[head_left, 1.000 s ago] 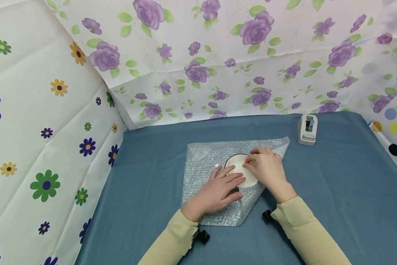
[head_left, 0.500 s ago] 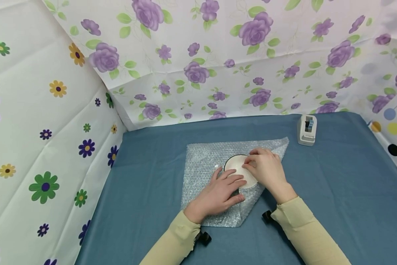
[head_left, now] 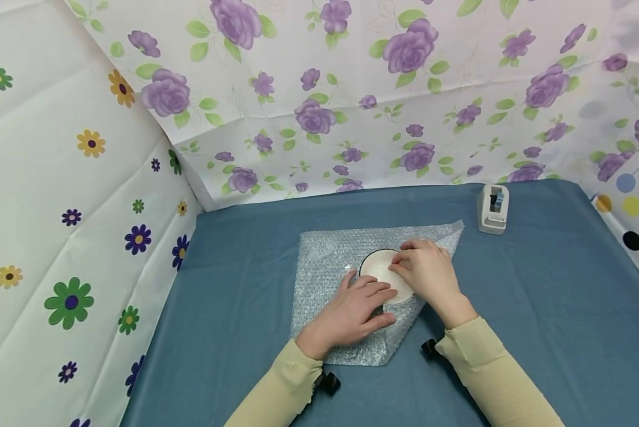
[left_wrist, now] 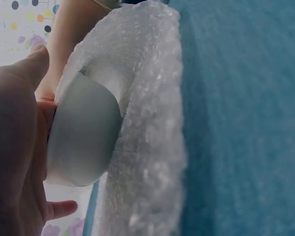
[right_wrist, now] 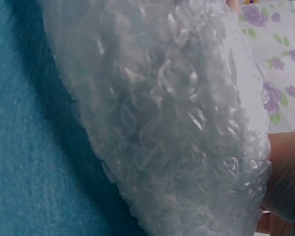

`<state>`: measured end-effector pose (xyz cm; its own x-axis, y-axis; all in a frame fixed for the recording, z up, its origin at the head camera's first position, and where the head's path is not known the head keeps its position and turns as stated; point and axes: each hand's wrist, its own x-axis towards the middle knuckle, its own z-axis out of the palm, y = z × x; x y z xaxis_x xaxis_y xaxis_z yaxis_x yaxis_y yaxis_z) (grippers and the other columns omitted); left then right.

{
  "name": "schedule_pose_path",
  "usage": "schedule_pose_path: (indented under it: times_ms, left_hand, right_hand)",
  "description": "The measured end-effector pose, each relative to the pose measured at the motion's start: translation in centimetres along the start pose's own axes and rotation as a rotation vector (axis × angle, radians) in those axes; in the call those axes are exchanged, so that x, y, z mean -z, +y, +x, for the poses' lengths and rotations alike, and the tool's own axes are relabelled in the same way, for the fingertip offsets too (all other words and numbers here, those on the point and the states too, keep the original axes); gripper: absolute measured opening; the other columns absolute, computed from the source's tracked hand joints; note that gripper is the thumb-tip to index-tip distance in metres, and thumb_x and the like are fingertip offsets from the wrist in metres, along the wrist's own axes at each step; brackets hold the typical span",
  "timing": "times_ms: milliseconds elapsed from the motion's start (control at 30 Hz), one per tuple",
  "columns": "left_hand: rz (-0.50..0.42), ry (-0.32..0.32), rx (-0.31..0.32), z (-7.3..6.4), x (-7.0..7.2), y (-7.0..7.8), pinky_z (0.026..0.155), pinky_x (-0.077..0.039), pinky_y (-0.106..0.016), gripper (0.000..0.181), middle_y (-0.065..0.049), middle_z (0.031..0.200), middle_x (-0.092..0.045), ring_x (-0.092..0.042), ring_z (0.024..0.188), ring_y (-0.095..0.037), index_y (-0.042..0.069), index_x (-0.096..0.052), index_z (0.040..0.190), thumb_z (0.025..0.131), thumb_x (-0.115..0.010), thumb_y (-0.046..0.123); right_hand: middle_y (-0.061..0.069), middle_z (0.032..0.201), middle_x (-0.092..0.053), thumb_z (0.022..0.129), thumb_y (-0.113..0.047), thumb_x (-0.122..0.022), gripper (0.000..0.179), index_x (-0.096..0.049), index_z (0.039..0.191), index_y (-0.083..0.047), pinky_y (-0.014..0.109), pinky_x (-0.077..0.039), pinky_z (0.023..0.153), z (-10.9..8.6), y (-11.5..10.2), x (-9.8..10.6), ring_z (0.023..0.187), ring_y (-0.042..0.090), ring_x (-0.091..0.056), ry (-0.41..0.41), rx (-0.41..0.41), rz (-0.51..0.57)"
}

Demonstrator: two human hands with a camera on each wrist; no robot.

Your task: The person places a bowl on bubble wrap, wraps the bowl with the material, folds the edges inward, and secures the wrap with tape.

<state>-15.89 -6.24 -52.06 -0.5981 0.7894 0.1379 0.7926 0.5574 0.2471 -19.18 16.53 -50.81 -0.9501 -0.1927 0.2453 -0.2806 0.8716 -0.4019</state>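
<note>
A white bowl [head_left: 374,265] with a thin dark rim sits on a sheet of bubble wrap [head_left: 322,255]. My left hand [head_left: 346,311] lies over the bowl's near left side, fingers spread and extended across its opening. In the left wrist view the bowl's pale outer wall [left_wrist: 83,135] shows beside the palm, with wrap rising around it. On the bowl's right side, my right hand [head_left: 430,273] pinches the wrap's folded-up edge at the rim, fingertips over the opening. Raised bubble wrap [right_wrist: 162,108] fills most of the right wrist view and hides the bowl there.
A white tape dispenser [head_left: 493,209] stands toward the back right of the blue cloth-covered table [head_left: 543,284]. Flower-printed sheeting [head_left: 277,101] hangs behind the table and along its left side.
My left hand has shifted very slightly toward the right over the bowl. The right hand keeps its place at the rim; bowl and wrap look nearly unchanged.
</note>
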Motion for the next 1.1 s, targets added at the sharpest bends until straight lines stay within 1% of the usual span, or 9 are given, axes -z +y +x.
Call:
schedule_pose_path:
  times_ms: [200, 500, 900, 1100]
  left_hand:
    - [0.038, -0.012, 0.013, 0.1, 0.4, 0.2, 0.125, -0.025, -0.065, 0.057, 0.006, 0.149, -0.063, -0.051, 0.143, -0.022, 0.027, -0.061, 0.152, 0.112, -0.041, 0.061]
    - [0.102, -0.025, 0.035, 0.1, 0.7, 0.8, 0.122, -0.031, -0.065, 0.057, 0.005, 0.147, -0.065, -0.053, 0.142, -0.023, 0.029, -0.063, 0.151, 0.111, -0.041, 0.063]
    - [0.125, -0.029, 0.061, 0.3, 0.4, 1.0, 0.120, -0.036, -0.063, 0.058, 0.004, 0.146, -0.066, -0.054, 0.139, -0.021, 0.030, -0.063, 0.151, 0.110, -0.042, 0.065]
    - [0.136, -0.024, 0.060, 0.3, 0.4, 1.0, 0.120, -0.037, -0.061, 0.058, 0.005, 0.145, -0.066, -0.055, 0.138, -0.021, 0.031, -0.064, 0.150, 0.110, -0.042, 0.066]
  right_hand:
    - [0.013, 0.125, -0.072, 0.095, -0.029, -0.086, 0.010, -0.086, 0.097, -0.020, 0.067, -0.048, 0.094, 0.0, -0.1, 0.0, 0.117, 0.039, -0.063, -0.004, 0.000, 0.002]
    - [0.013, 0.125, -0.071, 0.096, -0.030, -0.084, 0.011, -0.086, 0.099, -0.020, 0.068, -0.048, 0.096, 0.0, -0.2, 0.1, 0.118, 0.039, -0.063, -0.009, 0.000, 0.002]
    - [0.013, 0.127, -0.071, 0.097, -0.028, -0.083, 0.011, -0.087, 0.102, -0.019, 0.067, -0.047, 0.096, -0.1, -0.1, 0.1, 0.120, 0.039, -0.062, -0.027, -0.006, 0.021]
    - [0.013, 0.128, -0.071, 0.098, -0.028, -0.082, 0.012, -0.087, 0.104, -0.019, 0.066, -0.049, 0.095, 0.0, 0.0, 0.3, 0.120, 0.039, -0.063, -0.032, 0.003, 0.023]
